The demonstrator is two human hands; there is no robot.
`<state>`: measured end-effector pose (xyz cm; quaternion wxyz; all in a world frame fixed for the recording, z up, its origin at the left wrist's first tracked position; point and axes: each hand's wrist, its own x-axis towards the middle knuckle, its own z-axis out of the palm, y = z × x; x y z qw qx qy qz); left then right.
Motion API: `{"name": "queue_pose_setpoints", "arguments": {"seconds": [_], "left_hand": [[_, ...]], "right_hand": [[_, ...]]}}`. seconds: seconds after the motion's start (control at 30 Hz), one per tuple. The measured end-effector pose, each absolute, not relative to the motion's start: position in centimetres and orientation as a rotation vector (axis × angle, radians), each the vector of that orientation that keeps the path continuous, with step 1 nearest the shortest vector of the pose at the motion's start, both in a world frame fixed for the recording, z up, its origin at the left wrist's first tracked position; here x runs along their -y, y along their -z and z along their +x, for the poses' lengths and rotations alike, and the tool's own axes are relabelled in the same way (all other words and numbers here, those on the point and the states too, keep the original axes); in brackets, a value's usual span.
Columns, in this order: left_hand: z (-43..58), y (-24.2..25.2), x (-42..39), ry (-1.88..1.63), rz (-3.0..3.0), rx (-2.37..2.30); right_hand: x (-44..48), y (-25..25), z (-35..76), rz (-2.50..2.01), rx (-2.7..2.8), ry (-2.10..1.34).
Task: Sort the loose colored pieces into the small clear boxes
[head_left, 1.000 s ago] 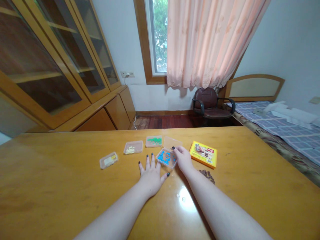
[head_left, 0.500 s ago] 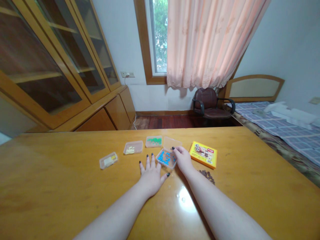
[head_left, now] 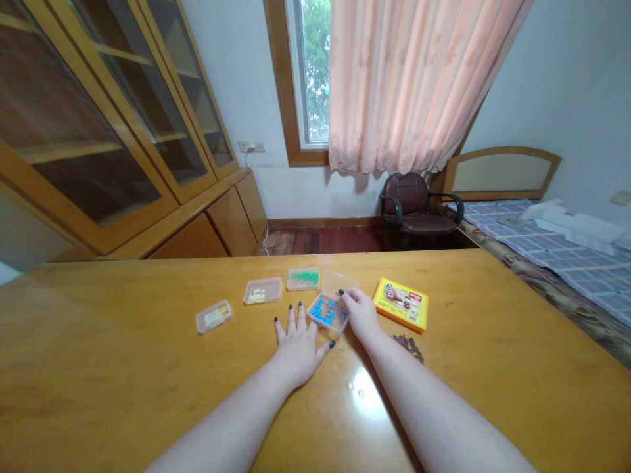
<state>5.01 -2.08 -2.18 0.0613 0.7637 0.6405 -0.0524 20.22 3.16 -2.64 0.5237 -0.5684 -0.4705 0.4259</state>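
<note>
A clear plastic box [head_left: 337,328] with its lid [head_left: 339,280] folded back holds many small blue pieces [head_left: 323,311]. My right hand [head_left: 362,315] is closed at its right side, the fingers pinching the far right corner near the lid; the hand covers part of that side. My left hand [head_left: 297,348] lies flat on the table with fingers spread, just left of and in front of the box, holding nothing. Small brown pieces [head_left: 409,347] lie in a loose pile beside my right forearm, which partly covers them.
On the wooden table [head_left: 123,368] are a box of green pieces [head_left: 303,279], a box of pale pieces [head_left: 263,291] and a small clear case [head_left: 213,317] to the left. A flat yellow package [head_left: 401,304] lies to the right. Beyond stands a chair [head_left: 411,203].
</note>
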Motion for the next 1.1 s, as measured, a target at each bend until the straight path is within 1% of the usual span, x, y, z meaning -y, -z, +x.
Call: {"name": "queue_pose_setpoints", "arguments": {"seconds": [0.3,1.1], "left_hand": [[5.24,1.62,2.16,0.225,2.288,-1.937],[5.19,1.67,2.21,0.215,2.294,-1.947]], "right_hand": [[-3.53,3.3,20.18,-1.348,1.16,-1.004],[-3.35,3.31,20.04,-1.34,1.235,-1.005]]}}
